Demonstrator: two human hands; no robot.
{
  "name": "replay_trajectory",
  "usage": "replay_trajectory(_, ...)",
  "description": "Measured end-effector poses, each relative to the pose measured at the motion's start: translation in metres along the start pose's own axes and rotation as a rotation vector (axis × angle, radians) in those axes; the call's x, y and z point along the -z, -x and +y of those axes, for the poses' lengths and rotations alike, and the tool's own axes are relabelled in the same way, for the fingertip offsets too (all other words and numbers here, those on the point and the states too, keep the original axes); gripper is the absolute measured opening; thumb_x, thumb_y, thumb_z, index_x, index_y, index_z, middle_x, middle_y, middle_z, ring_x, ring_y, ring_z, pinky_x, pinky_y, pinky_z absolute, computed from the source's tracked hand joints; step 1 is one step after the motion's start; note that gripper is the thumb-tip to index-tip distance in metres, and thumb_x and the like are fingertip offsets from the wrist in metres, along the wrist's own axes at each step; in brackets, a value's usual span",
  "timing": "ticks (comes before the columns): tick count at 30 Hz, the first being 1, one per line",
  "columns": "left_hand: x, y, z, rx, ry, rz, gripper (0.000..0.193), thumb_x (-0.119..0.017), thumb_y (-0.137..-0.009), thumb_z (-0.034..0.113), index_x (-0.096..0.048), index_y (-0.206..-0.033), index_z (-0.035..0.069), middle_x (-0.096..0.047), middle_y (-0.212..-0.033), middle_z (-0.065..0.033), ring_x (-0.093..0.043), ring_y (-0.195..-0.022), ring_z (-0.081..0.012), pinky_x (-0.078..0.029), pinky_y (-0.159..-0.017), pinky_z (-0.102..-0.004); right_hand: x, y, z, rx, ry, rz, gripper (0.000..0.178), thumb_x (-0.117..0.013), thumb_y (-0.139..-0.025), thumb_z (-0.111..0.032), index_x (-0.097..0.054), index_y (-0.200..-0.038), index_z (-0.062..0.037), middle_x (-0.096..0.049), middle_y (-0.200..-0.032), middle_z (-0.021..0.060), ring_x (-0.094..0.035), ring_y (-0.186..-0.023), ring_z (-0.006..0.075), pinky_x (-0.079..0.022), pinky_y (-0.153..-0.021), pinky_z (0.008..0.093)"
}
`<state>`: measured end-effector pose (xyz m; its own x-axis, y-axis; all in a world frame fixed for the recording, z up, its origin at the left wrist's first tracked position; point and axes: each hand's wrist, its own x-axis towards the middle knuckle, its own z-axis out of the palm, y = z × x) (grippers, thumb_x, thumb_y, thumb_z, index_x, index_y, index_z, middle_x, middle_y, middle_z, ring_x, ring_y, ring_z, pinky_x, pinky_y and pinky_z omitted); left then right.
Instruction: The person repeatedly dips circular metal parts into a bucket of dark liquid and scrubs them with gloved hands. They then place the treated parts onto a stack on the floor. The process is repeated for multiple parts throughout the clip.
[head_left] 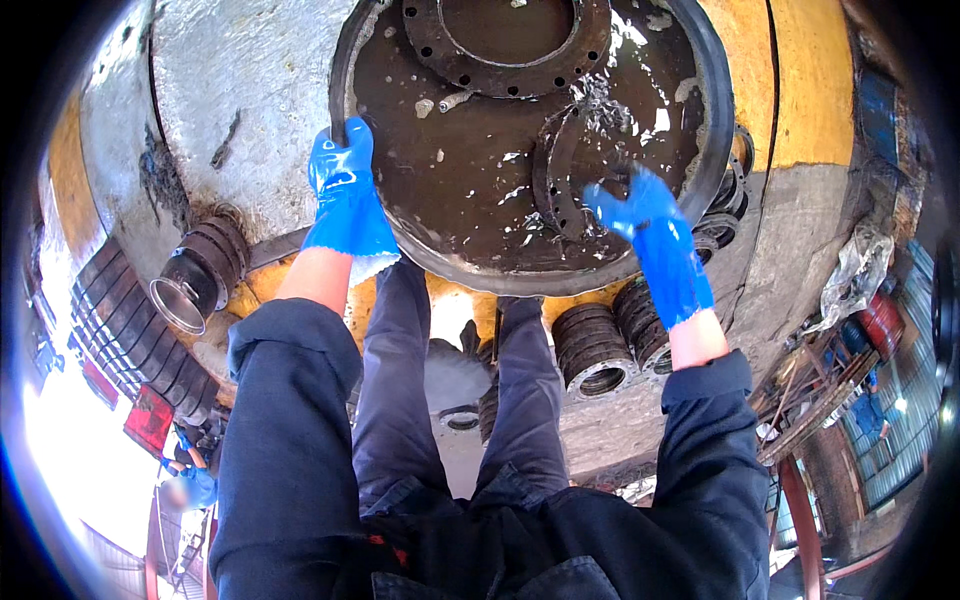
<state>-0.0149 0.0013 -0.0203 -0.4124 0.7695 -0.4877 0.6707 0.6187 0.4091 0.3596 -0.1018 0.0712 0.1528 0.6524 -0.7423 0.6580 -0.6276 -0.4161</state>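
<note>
A wide round tub point(715, 120) of dark liquid is in front of me. My left hand point(345, 185), in a blue rubber glove, is closed on the tub's left rim. Over the liquid at the right is my gloved right hand point(645, 215), blurred by motion, with thumb and fingers apart and nothing seen in it. Just left of it, a curved dark metal ring point(550, 180) with bolt holes lies partly under the liquid. A larger metal flange point(485, 80) with holes around its edge is at the far side of the tub. Ripples and bright splashes show between the flange and my right hand.
Stacked ribbed metal rings point(590, 345) stand below the tub by my right leg, and more rings point(735, 185) sit beyond its right rim. A ribbed cylinder point(200, 265) lies at the left. Clear plastic sheeting point(855, 275) is at the right. Another person point(195, 480) appears at lower left.
</note>
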Motion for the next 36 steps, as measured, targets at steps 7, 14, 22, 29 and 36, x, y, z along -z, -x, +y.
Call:
replay_trajectory(7, -0.002, -0.009, -0.008, -0.026, -0.002, -0.011, 0.055, -0.058, -0.088, 0.051, -0.071, -0.105, 0.000, -0.072, -0.095, -0.0246, -0.070, -0.093, -0.0412, -0.053, -0.083, -0.0482, -0.089, 0.017, 0.046, 0.130, 0.705, 0.202, 0.056, -0.081, -0.070, -0.044, -0.071, -0.109, -0.0049, -0.071, -0.106, 0.0202, -0.070, -0.101, 0.0365, -0.055, -0.090, 0.0439)
replay_trajectory(14, -0.005, -0.007, -0.012, -0.073, 0.025, 0.039, 0.055, -0.058, -0.088, 0.050, -0.072, -0.103, -0.001, -0.072, -0.094, -0.0238, -0.070, -0.093, -0.0407, -0.054, -0.082, -0.0483, -0.078, -0.007, 0.031, -0.009, 0.597, -0.183, 0.052, -0.079, -0.069, -0.039, -0.071, -0.109, -0.0065, -0.071, -0.105, 0.0208, -0.068, -0.102, 0.0382, -0.054, -0.094, 0.0469)
replay_trajectory(22, 0.005, -0.007, -0.012, -0.014, -0.022, 0.013, 0.052, -0.058, -0.091, 0.050, -0.071, -0.106, 0.002, -0.073, -0.091, -0.0228, -0.071, -0.091, -0.0379, -0.054, -0.081, -0.0473, -0.006, 0.024, -0.015, 0.081, -0.066, -0.387, 0.059, -0.075, -0.079, -0.037, -0.063, -0.122, 0.0007, -0.070, -0.110, 0.0242, -0.067, -0.102, 0.0388, -0.052, -0.089, 0.0434)
replay_trajectory(29, 0.009, 0.016, 0.015, 0.000, -0.001, 0.021, 0.053, -0.059, -0.091, 0.050, -0.070, -0.110, 0.003, -0.073, -0.096, -0.0217, -0.070, -0.092, -0.0377, -0.054, -0.082, -0.0458, 0.027, 0.053, -0.024, -0.279, -0.443, -0.264, 0.049, -0.076, -0.088, -0.034, -0.066, -0.120, 0.0016, -0.072, -0.101, 0.0078, -0.066, -0.089, 0.0156, -0.053, -0.078, 0.0292)
replay_trajectory(36, 0.008, 0.019, 0.013, -0.016, 0.009, 0.021, 0.048, -0.056, -0.092, 0.048, -0.068, -0.111, 0.005, -0.073, -0.092, -0.0206, -0.071, -0.089, -0.0381, -0.055, -0.080, -0.0469, 0.079, 0.107, -0.122, -0.166, -0.160, -0.261, 0.037, -0.071, -0.084, -0.030, -0.071, -0.111, -0.0027, -0.072, -0.094, 0.0127, -0.067, -0.086, 0.0182, -0.052, -0.080, 0.0341)
